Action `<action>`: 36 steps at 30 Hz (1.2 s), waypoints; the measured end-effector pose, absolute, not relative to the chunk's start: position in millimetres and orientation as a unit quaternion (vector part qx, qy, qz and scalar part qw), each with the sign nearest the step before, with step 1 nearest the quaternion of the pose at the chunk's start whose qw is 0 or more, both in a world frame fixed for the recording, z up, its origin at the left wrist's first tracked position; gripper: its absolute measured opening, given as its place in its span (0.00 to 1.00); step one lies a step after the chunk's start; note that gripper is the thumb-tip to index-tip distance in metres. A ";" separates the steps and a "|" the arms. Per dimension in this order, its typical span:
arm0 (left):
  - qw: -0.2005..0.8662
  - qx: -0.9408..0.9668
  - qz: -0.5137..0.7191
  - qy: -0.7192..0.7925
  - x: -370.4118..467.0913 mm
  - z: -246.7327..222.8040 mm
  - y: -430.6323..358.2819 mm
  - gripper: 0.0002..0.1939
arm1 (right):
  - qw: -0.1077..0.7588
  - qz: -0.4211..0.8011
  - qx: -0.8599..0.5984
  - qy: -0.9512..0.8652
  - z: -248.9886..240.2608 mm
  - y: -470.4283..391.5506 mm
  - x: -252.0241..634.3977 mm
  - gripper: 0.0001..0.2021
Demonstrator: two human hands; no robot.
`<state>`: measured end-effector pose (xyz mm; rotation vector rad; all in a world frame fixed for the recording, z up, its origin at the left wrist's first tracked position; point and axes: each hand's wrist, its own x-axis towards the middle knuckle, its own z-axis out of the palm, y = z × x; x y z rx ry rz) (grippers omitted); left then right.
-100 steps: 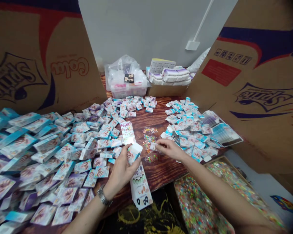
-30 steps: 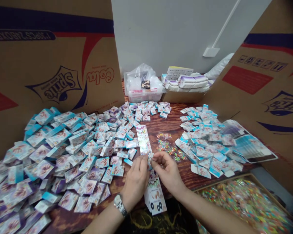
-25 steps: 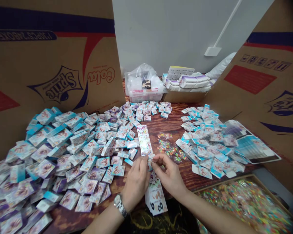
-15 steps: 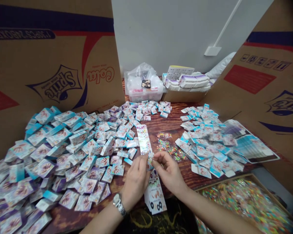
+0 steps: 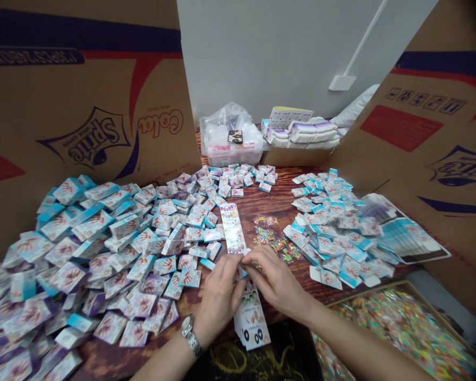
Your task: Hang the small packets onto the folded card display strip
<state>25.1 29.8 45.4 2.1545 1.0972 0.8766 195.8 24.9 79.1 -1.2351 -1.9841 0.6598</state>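
My left hand [image 5: 221,290] wears a metal watch [image 5: 190,334] and has its fingers closed on a small blue-and-white box [image 5: 241,273], mostly hidden between both hands. The fingers of my right hand [image 5: 273,281] are pinched at the upper end of that same box. Beneath and in front of the hands lies a stack of printed sticker sheets [image 5: 254,323], and a further strip of sheets [image 5: 232,227] reaches away from me. Small packets of colourful candy [image 5: 280,242] lie just beyond my right hand.
A big heap of small boxes [image 5: 115,227] covers the left side, with a smaller pile [image 5: 337,233] at the right. Cardboard cartons [image 5: 154,84] stand on both sides. A tray of candy packets [image 5: 396,328] is low right; a plastic tub [image 5: 234,153] sits at the back.
My right hand's fingers have closed in over the top of the small box, and both hands are nearer together. The view has shifted slightly.
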 end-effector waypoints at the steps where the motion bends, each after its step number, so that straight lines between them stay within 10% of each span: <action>1: 0.277 0.804 0.331 0.409 25.0 44.6 29.2 0.23 | 0.363 0.264 -0.494 -0.744 76.4 24.8 193.7 0.10; 16: 0.166 0.812 0.337 0.448 22.4 29.8 22.6 0.28 | 0.478 0.463 -0.536 -0.519 62.3 21.9 172.0 0.08; 36: 0.139 0.827 0.268 0.474 26.5 32.7 24.7 0.37 | 0.452 0.175 -0.531 -0.695 52.2 1.1 161.8 0.18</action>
